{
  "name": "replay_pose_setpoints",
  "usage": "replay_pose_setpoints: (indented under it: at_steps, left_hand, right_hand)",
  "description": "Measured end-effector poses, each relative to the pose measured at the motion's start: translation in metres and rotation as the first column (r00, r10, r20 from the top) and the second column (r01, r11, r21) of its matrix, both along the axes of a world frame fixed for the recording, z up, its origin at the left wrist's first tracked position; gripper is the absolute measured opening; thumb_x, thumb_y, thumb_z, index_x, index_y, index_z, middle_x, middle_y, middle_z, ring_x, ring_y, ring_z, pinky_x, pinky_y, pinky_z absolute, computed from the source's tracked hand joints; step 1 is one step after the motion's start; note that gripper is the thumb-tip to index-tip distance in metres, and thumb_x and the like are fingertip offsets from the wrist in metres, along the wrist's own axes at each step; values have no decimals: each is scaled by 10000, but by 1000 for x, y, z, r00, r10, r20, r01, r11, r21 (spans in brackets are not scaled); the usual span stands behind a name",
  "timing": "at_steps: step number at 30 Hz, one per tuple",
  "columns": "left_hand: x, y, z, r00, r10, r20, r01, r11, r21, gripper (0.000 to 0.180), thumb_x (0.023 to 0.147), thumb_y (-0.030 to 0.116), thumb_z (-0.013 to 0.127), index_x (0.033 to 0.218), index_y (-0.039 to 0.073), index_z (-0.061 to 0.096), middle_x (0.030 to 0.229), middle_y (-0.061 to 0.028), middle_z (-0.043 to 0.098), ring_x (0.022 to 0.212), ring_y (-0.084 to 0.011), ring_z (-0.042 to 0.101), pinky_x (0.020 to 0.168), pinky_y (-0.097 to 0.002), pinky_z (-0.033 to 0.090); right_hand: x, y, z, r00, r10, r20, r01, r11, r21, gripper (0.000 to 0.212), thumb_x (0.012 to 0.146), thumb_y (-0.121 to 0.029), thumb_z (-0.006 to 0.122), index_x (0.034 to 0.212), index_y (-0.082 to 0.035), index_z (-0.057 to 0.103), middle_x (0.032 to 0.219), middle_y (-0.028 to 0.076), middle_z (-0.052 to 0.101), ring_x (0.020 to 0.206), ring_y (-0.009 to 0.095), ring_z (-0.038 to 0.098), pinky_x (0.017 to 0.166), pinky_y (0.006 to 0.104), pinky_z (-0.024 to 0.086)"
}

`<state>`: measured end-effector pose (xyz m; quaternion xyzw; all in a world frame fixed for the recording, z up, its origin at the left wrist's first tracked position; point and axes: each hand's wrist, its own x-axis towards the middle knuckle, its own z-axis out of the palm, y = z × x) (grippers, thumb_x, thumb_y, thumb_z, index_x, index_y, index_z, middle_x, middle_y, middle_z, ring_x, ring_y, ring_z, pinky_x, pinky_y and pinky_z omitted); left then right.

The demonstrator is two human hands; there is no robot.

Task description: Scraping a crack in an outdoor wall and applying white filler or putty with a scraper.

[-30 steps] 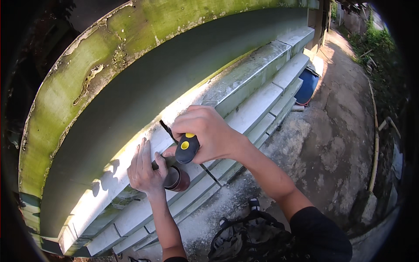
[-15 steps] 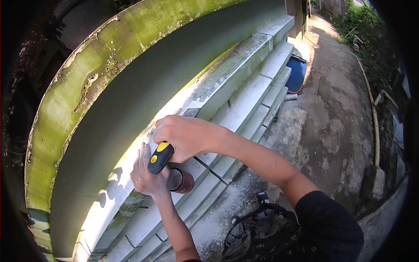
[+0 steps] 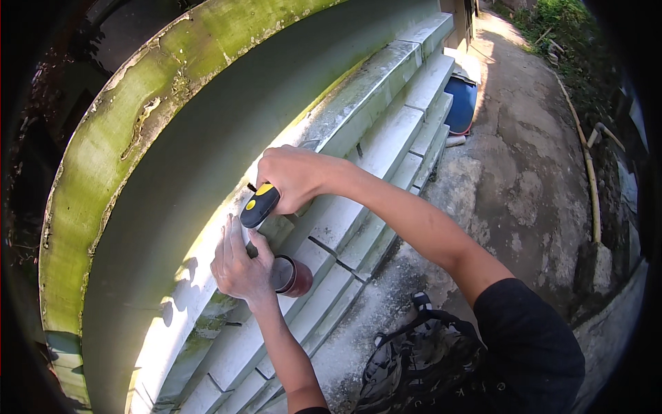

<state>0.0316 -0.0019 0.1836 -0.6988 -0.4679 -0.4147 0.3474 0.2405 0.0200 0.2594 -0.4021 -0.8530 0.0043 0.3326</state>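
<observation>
My right hand (image 3: 293, 172) is closed around a black and yellow tool handle (image 3: 259, 208) above the top ledge (image 3: 207, 279) of a pale stepped wall. The tool's working end is not clearly visible, so its kind cannot be told. Nearer to me, my left hand (image 3: 241, 268) lies on the ledge, dusted with white, its fingers stretched out and its thumb spread. The handle's butt end points toward its fingertips. Beside the left wrist, a dark red, open-topped round container (image 3: 295, 277) stands on a lower step.
A curved, mossy green wall rim (image 3: 103, 131) rises on the left. Stepped pale blocks (image 3: 379, 148) run along the path. Farther off stands a blue barrel (image 3: 462, 103). A concrete path (image 3: 510, 193) lies to the right, with a long pole (image 3: 589, 179) along its edge.
My right hand and the tool handle have moved away from my left hand, farther up the ledge. A gap now shows between them. The whole view has shifted slightly.
</observation>
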Motion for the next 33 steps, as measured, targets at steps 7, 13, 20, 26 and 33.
replay_pose_setpoints:
  at_steps: [7, 13, 20, 26, 33]
  left_hand:
    - [0, 0, -1, 999, -28, 26, 28, 1000, 1, 279, 884, 252, 652, 1122, 141, 749, 1123, 8, 761, 977, -170, 722, 841, -325, 525]
    - [-5, -5, -2, 1000, -8, 14, 9, 1000, -19, 290, 876, 254, 660, 1126, 136, 748, 1125, 4, 760, 990, -168, 715, 841, -326, 523]
    - [2, 0, -2, 999, -36, 17, 36, 999, -14, 288, 877, 254, 659, 1124, 134, 747, 1121, -4, 760, 989, -171, 714, 839, -325, 520]
    - [-3, -1, 1, 999, -34, 39, 34, 999, 4, 284, 874, 242, 661, 1116, 122, 748, 1117, -11, 761, 988, -178, 717, 836, -326, 517]
    - [-5, -4, -2, 994, -62, 95, 61, 998, 15, 250, 871, 241, 671, 1074, 124, 757, 1101, -18, 765, 973, -186, 721, 848, -341, 519]
  right_hand:
    - [12, -3, 2, 878, 364, -310, -363, 930, 62, 251, 687, -85, 728, 572, 10, 527, 516, 122, 528, 461, 177, 436, 482, 361, 382]
    - [-9, -7, -2, 939, 254, -230, -278, 958, -76, 261, 678, -137, 739, 571, 32, 570, 507, 149, 529, 447, 200, 479, 486, 370, 407]
    - [1, 8, 5, 941, 157, -300, -184, 981, -64, 270, 666, -138, 752, 561, 25, 566, 527, 168, 541, 455, 265, 444, 483, 383, 407]
    - [-5, -4, -7, 958, 186, -218, -180, 983, 44, 252, 612, -166, 774, 560, -4, 587, 551, 179, 563, 507, 360, 521, 522, 393, 441]
    - [-5, -12, -13, 945, 205, -257, -179, 977, 119, 250, 595, -167, 734, 523, -29, 539, 538, 174, 546, 531, 382, 539, 524, 409, 434]
